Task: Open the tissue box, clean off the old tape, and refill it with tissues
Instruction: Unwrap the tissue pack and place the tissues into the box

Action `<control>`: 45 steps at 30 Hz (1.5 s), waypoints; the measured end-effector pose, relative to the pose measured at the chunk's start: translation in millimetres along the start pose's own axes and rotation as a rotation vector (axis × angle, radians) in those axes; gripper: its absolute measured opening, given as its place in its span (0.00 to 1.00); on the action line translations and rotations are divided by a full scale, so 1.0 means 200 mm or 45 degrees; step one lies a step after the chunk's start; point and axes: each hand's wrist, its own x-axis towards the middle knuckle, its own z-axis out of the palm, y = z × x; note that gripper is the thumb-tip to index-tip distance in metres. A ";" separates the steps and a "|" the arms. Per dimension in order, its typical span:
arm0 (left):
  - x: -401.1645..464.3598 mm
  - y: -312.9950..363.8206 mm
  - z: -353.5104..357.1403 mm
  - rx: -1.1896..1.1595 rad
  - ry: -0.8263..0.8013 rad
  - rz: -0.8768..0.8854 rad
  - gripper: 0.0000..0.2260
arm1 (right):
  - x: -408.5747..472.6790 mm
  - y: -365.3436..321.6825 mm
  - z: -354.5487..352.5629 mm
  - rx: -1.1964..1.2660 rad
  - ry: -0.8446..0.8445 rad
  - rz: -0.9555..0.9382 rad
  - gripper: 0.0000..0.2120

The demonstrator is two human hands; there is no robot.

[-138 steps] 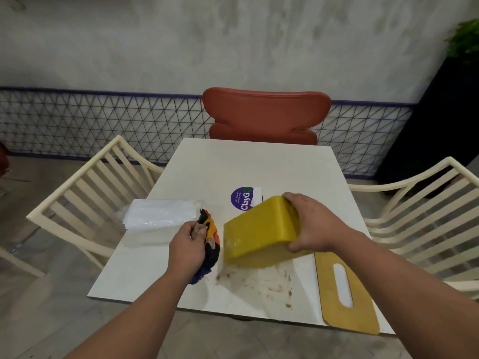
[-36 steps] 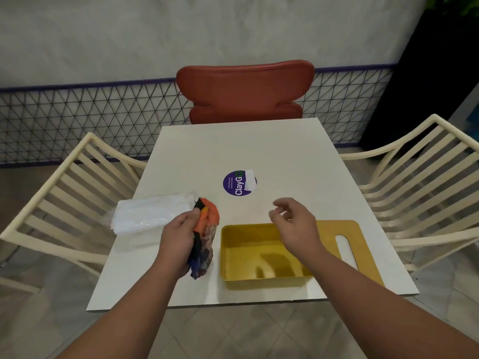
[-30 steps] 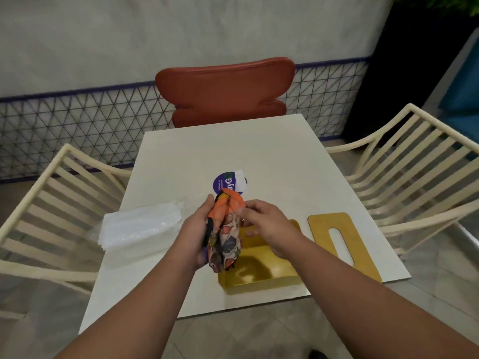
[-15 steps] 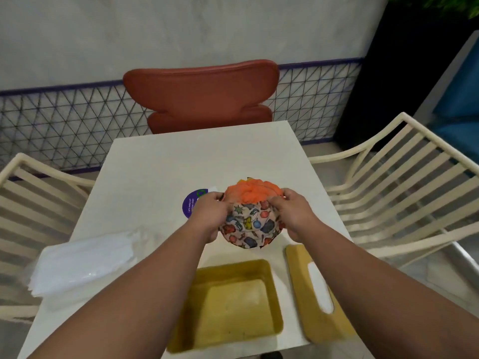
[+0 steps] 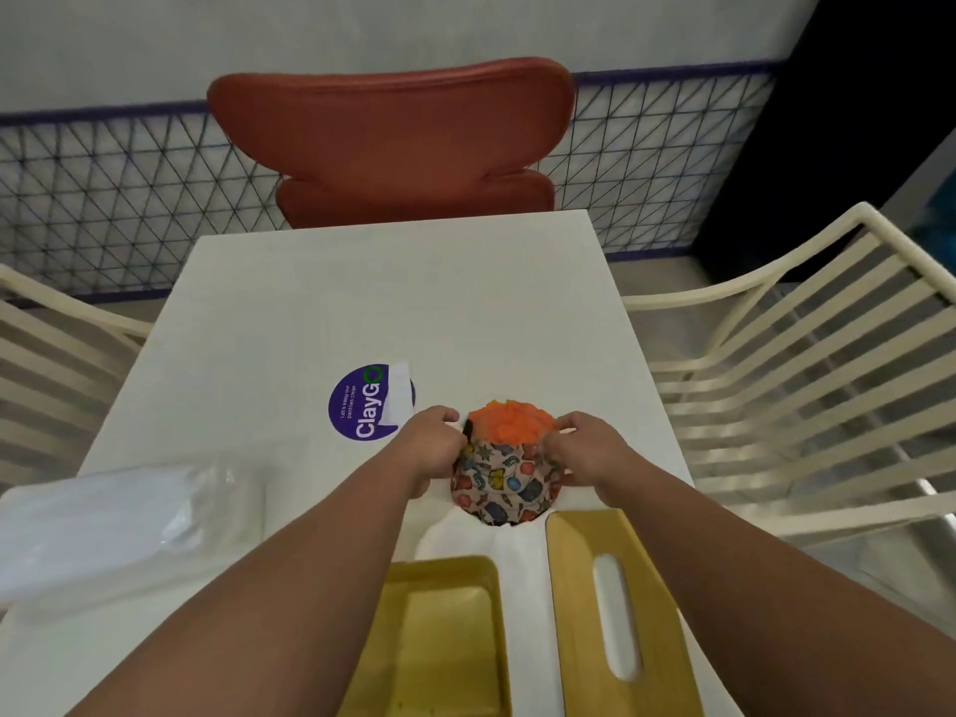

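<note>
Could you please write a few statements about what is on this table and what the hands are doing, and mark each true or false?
1. Both the left hand and the right hand hold the patterned cloth. True.
2. The lid sits on the yellow box. False: it lies beside the box, on its right.
3. The box is full of tissues. False: it looks empty.
4. The pack of tissues lies at the table's left edge. True.
</note>
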 end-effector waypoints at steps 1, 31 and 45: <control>0.00 0.00 0.00 0.063 0.002 0.003 0.24 | 0.00 -0.01 -0.01 -0.088 0.012 -0.014 0.18; -0.71 -1.00 -1.70 -0.127 1.358 0.131 0.12 | -0.52 -0.67 1.47 -0.331 -0.078 -0.472 0.15; -0.41 -1.34 -1.87 -0.608 0.662 -0.037 0.07 | -0.51 -0.56 1.71 -0.452 0.258 -0.351 0.14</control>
